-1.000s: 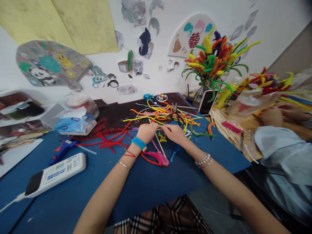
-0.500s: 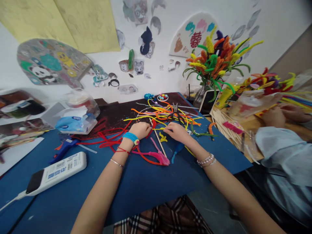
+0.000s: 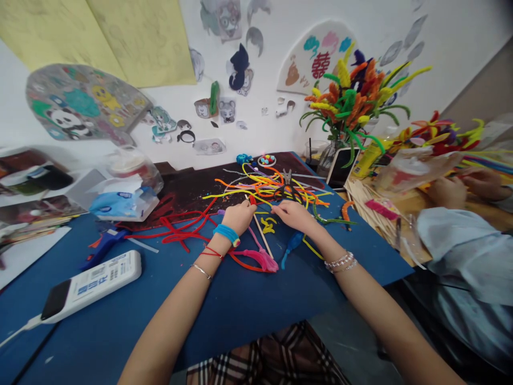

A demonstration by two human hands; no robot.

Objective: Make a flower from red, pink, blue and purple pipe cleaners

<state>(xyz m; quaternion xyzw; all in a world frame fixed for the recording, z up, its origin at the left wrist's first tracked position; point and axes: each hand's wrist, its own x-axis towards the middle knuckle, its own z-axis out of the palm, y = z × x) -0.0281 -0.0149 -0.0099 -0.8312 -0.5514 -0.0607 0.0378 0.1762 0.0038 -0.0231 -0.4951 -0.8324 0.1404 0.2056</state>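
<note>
My left hand [image 3: 239,216], with a blue band at the wrist, is closed in a pinch around a small red pipe-cleaner piece [image 3: 252,200] at the upper end of a thin wooden stick [image 3: 262,233]. My right hand [image 3: 294,213] is pinched on the end of a yellow pipe cleaner [image 3: 262,213] that reaches toward the left fingers. Exactly how the red piece, stick and yellow strand join is hidden. Beneath the hands lie a yellow twisted piece [image 3: 267,225], a pink pipe-cleaner shape [image 3: 262,260] and a blue one [image 3: 294,245].
Pliers [image 3: 287,182] lie on loose pipe cleaners behind my hands. Red strands [image 3: 180,231], a glue gun [image 3: 103,247] and a white power strip-like device [image 3: 96,283] are leftward. A pipe-cleaner bouquet [image 3: 348,101] and phone [image 3: 342,167] stand right, near another person's hands [image 3: 449,192].
My left hand has shifted slightly right, closer to the right hand, and the red piece now points up from its fingertips. My right hand has barely moved, still pinching the yellow pipe cleaner.
</note>
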